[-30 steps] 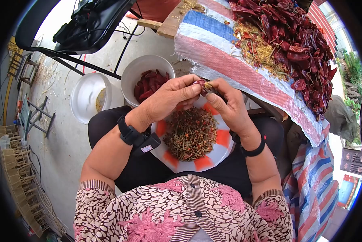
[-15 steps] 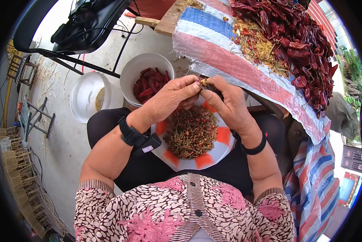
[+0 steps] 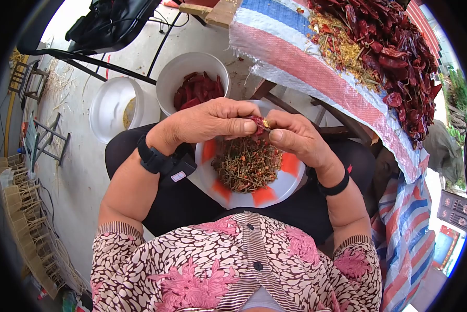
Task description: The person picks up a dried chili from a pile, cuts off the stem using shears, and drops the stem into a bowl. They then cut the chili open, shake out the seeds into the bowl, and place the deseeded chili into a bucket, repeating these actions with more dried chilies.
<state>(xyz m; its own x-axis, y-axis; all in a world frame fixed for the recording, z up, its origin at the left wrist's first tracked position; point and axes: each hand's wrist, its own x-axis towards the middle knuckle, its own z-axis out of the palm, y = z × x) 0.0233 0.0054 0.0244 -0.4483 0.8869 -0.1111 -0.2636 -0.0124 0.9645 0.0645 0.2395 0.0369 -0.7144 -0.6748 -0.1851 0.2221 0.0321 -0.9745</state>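
Observation:
My left hand (image 3: 215, 120) pinches a dried red chili pepper (image 3: 258, 125) between thumb and forefinger. Pale yellow seeds show at the pepper's torn end. My right hand (image 3: 301, 138) is closed at that same end, thumb and forefinger against it; its other fingers are partly hidden. Below both hands, a white and orange plate (image 3: 290, 182) rests on my lap. It bears a heap of chili stems and scraps (image 3: 248, 165).
A white bucket (image 3: 163, 86) with red chili pieces stands beyond my left hand, beside another white tub (image 3: 99, 112). On the right, a striped woven sheet (image 3: 296, 62) bears dried chilies (image 3: 394, 62) and loose seeds (image 3: 342, 47). A black chair (image 3: 114, 31) is at upper left.
Both hands have turned slightly, and more of the red pepper with its yellow seeds shows between the fingertips. The view has shifted a little, so the plate and buckets sit higher.

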